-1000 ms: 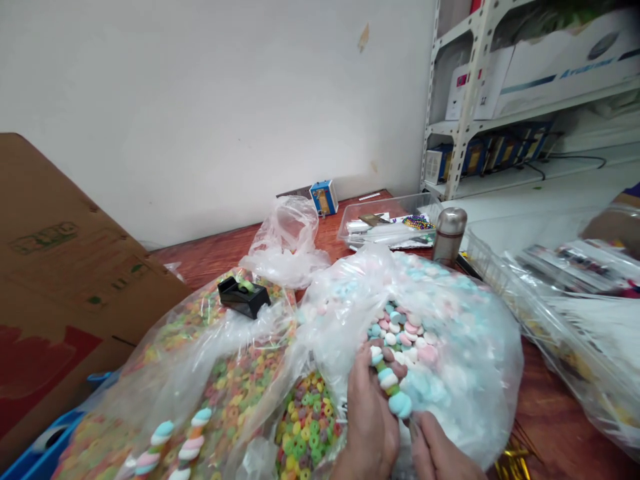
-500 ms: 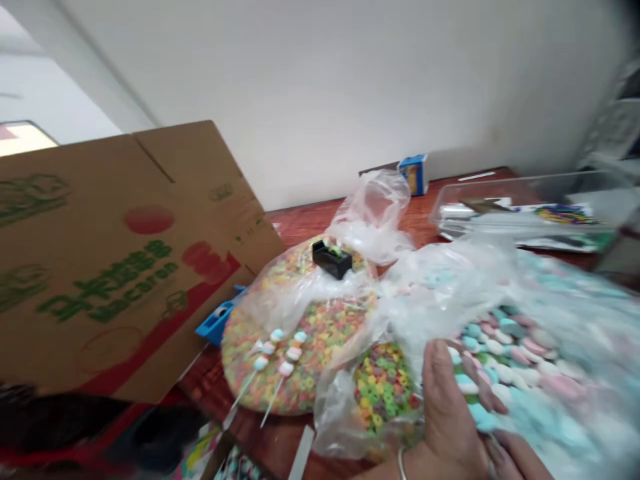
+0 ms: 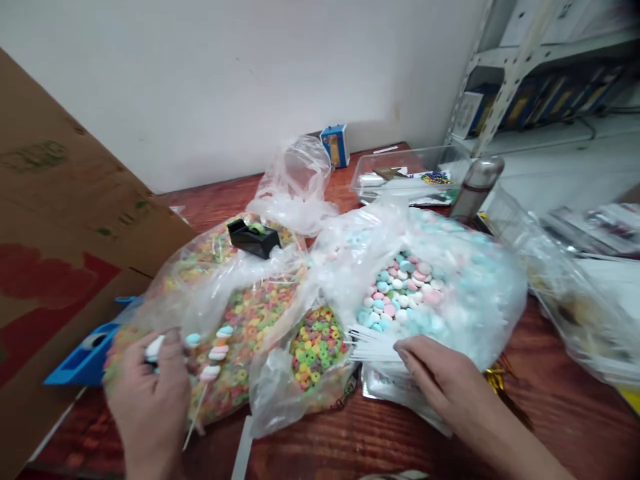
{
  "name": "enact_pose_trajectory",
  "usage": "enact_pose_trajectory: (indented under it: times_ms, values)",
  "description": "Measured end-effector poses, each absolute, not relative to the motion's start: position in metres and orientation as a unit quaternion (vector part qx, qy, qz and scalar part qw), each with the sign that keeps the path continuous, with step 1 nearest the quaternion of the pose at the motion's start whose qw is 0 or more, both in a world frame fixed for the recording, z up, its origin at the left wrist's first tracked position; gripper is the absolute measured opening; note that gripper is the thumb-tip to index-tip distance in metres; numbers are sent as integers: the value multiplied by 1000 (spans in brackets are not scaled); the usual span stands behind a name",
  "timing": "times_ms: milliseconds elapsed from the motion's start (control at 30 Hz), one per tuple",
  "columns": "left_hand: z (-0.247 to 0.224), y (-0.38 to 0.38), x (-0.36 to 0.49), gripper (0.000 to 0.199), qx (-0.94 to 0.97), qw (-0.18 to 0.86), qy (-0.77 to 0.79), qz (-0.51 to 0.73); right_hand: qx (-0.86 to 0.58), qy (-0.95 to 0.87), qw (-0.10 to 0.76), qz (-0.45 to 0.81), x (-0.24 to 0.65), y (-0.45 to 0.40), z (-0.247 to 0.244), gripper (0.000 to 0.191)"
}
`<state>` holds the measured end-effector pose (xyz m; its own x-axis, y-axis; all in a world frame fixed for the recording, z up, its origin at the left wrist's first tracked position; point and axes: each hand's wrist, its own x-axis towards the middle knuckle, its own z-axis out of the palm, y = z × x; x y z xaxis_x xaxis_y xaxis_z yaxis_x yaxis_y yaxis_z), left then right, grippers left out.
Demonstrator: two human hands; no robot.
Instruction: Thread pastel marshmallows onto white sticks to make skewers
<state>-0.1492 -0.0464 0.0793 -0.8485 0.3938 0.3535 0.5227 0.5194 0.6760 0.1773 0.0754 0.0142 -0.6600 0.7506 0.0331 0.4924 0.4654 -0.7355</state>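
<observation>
My left hand [image 3: 153,393] is closed around pastel candies; a white one [image 3: 155,348] shows between the fingers. It hovers over a big clear bag of ring-shaped cereal [image 3: 260,313], hiding most of one candy skewer. A second skewer [image 3: 215,357], of pink, white, orange and blue pieces on a white stick, lies on that bag. My right hand [image 3: 440,373] pinches the ends of a bundle of thin white sticks [image 3: 374,345]. Those sticks rest in front of an opened bag of pink, white and blue candies [image 3: 400,290]. A smaller bag of cereal rings [image 3: 317,347] sits between the hands.
A black tape dispenser [image 3: 254,238] stands on the cereal bag. At left are a cardboard box [image 3: 65,220] and a blue plastic object [image 3: 83,360]. Behind stand a clear tray [image 3: 370,175], a bottle [image 3: 477,187] and a small blue box [image 3: 336,145]. Metal shelving [image 3: 515,73] rises at right.
My left hand has moved from the candy bag to the skewers at left, with candies in it. My right hand has come to the white sticks. The view has swung right.
</observation>
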Motion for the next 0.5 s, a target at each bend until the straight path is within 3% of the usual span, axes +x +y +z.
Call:
enact_pose_trajectory:
  times_ms: [67, 167, 367, 500]
  values:
    - [63, -57, -188, 30, -282, 164, -907, -266, -384, -853, 117, 333, 199, 71, -1, 25]
    - [31, -63, -212, 27, -311, 177, -919, -167, -373, -875, 71, 301, 211, 53, -24, 25]
    - [12, -59, -198, 20, -282, 203, -922, -170, -408, -880, 170, 173, 189, 48, -33, 22]
    - [18, -58, -195, 23, -255, 181, -921, -233, -389, -901, 169, 91, 167, 69, -35, 16]
